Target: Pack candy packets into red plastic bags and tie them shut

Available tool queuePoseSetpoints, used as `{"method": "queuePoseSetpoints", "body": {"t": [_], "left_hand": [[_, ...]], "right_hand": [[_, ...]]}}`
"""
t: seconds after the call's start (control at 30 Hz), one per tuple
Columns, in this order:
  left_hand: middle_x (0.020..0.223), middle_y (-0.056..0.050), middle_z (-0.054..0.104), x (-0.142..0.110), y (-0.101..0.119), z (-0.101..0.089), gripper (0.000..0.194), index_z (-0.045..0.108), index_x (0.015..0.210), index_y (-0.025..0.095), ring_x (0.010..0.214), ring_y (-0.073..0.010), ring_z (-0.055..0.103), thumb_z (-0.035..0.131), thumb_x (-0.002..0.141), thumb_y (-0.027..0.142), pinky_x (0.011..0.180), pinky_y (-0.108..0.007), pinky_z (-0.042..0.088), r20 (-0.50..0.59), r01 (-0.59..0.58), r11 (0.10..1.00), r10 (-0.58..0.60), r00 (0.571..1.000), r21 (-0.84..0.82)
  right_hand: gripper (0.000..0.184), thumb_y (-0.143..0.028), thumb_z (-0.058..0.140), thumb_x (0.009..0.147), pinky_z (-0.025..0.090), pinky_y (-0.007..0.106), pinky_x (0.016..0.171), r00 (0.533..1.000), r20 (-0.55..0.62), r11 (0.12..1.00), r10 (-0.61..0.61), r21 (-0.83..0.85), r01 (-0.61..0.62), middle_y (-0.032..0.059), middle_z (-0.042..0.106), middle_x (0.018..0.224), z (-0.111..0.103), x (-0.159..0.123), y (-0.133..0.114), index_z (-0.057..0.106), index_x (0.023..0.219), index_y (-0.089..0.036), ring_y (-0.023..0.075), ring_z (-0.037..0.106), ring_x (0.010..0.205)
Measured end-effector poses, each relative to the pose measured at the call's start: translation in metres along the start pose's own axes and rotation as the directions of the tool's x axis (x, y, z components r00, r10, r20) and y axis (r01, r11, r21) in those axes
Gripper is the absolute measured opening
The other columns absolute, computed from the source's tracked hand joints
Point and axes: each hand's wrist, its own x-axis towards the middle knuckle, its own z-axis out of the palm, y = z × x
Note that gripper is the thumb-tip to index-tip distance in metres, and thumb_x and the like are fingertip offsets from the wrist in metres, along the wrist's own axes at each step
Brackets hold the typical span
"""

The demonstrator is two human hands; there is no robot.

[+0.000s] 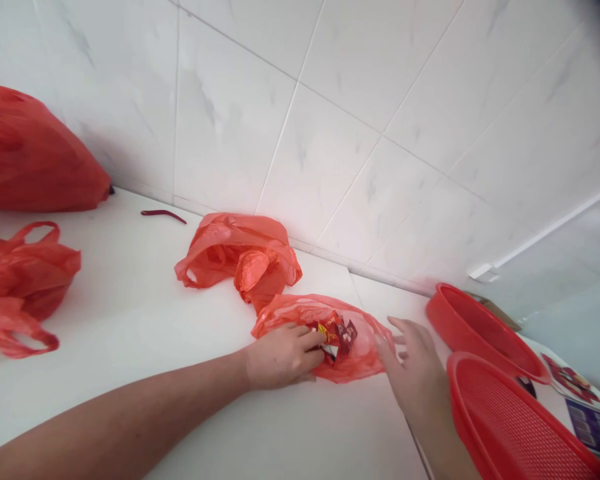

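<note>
A thin red plastic bag [300, 312] lies flat on the white counter [145, 320]. A small red and yellow printed packet [337, 335] shows inside it. My left hand [283, 353] reaches into the bag's mouth with its fingers pinched on that packet. My right hand [415, 370] hovers at the bag's right edge, fingers spread apart and holding nothing.
Another crumpled red bag [240, 257] lies just behind. More red bags sit at the left: a full one [30, 157] by the wall and a limp one [20, 280]. Two red mesh baskets [500, 400] stand at the right over printed leaflets [585, 407]. A tiled wall [330, 120] backs the counter.
</note>
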Motion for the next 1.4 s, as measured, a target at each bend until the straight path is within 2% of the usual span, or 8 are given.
{"method": "queuePoseSetpoints", "body": {"t": [0.13, 0.27, 0.4, 0.57, 0.77, 0.97, 1.2, 1.4], "left_hand": [[0.119, -0.012, 0.059, 0.007, -0.002, -0.011, 0.026, 0.059, 0.106, 0.016, 0.093, -0.0231, 0.056, 0.045, 0.092, 0.034, 0.082, -0.038, 0.041, -0.083, 0.004, 0.993, 0.006, 0.997, 0.121], [0.121, -0.015, 0.055, 0.014, -0.007, -0.03, 0.028, 0.054, 0.114, 0.016, 0.106, -0.029, 0.052, 0.049, 0.087, 0.018, 0.085, -0.041, 0.042, -0.088, 0.315, 0.926, -0.303, 0.949, 0.207], [0.111, -0.016, 0.055, 0.001, -0.012, -0.045, 0.05, 0.046, 0.123, 0.015, 0.103, -0.0329, 0.054, 0.057, 0.081, 0.04, 0.08, -0.044, 0.046, -0.039, 0.672, 0.737, -0.671, 0.741, 0.077], [0.073, 0.0, 0.057, -0.013, -0.021, -0.058, 0.058, 0.039, 0.13, 0.021, 0.064, -0.0219, 0.058, 0.058, 0.077, 0.039, 0.056, -0.033, 0.046, 0.23, 0.848, 0.433, -0.83, 0.507, -0.306], [0.067, 0.005, 0.057, 0.056, -0.03, -0.124, 0.047, 0.047, 0.116, 0.021, 0.059, -0.011, 0.056, 0.066, 0.073, 0.028, 0.055, -0.022, 0.045, -0.057, 0.383, 0.252, -0.89, 0.453, -0.889], [0.074, 0.001, 0.063, 0.091, -0.013, -0.161, 0.034, 0.055, 0.103, 0.02, 0.064, -0.0092, 0.058, 0.071, 0.073, 0.023, 0.057, -0.019, 0.044, -0.076, 0.21, 0.232, -0.822, 0.565, -0.95], [0.102, -0.002, 0.064, 0.09, 0.002, -0.15, 0.037, 0.054, 0.11, 0.024, 0.08, -0.0129, 0.063, 0.067, 0.075, 0.017, 0.069, -0.027, 0.051, -0.076, 0.264, 0.325, -0.749, 0.658, -0.908], [0.087, 0.0, 0.068, 0.093, 0.022, -0.154, 0.024, 0.066, 0.098, 0.026, 0.084, -0.017, 0.062, 0.054, 0.082, 0.013, 0.07, -0.029, 0.049, -0.235, 0.507, 0.801, -0.585, 0.776, -0.32]], "right_hand": [[0.055, -0.054, 0.051, 0.079, 0.049, 0.031, 0.065, 0.981, -0.104, 0.986, 0.164, 0.056, -0.159, 0.0094, 0.051, 0.119, 0.004, -0.021, 0.021, 0.045, 0.125, -0.023, 0.0219, 0.059, 0.092], [0.069, -0.061, 0.05, 0.077, 0.047, 0.03, 0.06, 0.944, 0.015, 0.941, 0.329, 0.08, -0.33, 0.0114, 0.049, 0.121, 0.014, -0.032, 0.035, 0.036, 0.131, -0.02, 0.0233, 0.058, 0.094], [0.059, -0.062, 0.049, 0.077, 0.043, 0.029, 0.058, 0.922, 0.13, 0.919, 0.365, 0.11, -0.379, 0.0075, 0.054, 0.119, 0.019, -0.03, 0.044, 0.045, 0.12, -0.022, 0.0207, 0.059, 0.085], [0.035, -0.049, 0.053, 0.078, 0.034, 0.026, 0.054, 0.933, 0.242, 0.879, 0.267, 0.336, -0.339, -0.0034, 0.05, 0.057, 0.02, -0.001, 0.041, 0.049, 0.06, -0.02, 0.0141, 0.046, 0.056], [0.02, -0.033, 0.067, 0.07, 0.037, 0.023, 0.05, 0.863, -0.166, 0.229, 0.477, 0.971, 0.06, -0.0026, 0.056, 0.062, -0.027, 0.053, 0.015, 0.055, 0.065, -0.018, 0.01, 0.049, 0.054], [0.015, -0.025, 0.073, 0.068, 0.042, 0.026, 0.055, 0.87, -0.18, 0.096, 0.46, 0.984, 0.153, 0.0003, 0.06, 0.068, -0.055, 0.06, 0.01, 0.062, 0.073, -0.016, 0.0116, 0.055, 0.06], [0.023, -0.042, 0.066, 0.077, 0.044, 0.024, 0.061, 0.849, -0.18, 0.353, 0.498, 0.936, -0.009, -0.0006, 0.063, 0.081, -0.037, 0.059, -0.007, 0.064, 0.087, -0.021, 0.0124, 0.058, 0.072], [0.032, -0.054, 0.054, 0.083, 0.03, 0.018, 0.039, 0.972, 0.171, -0.281, 0.16, 0.952, -0.121, -0.0072, 0.048, 0.051, -0.03, 0.059, -0.039, 0.052, 0.078, -0.022, 0.0061, 0.039, 0.038]]}}
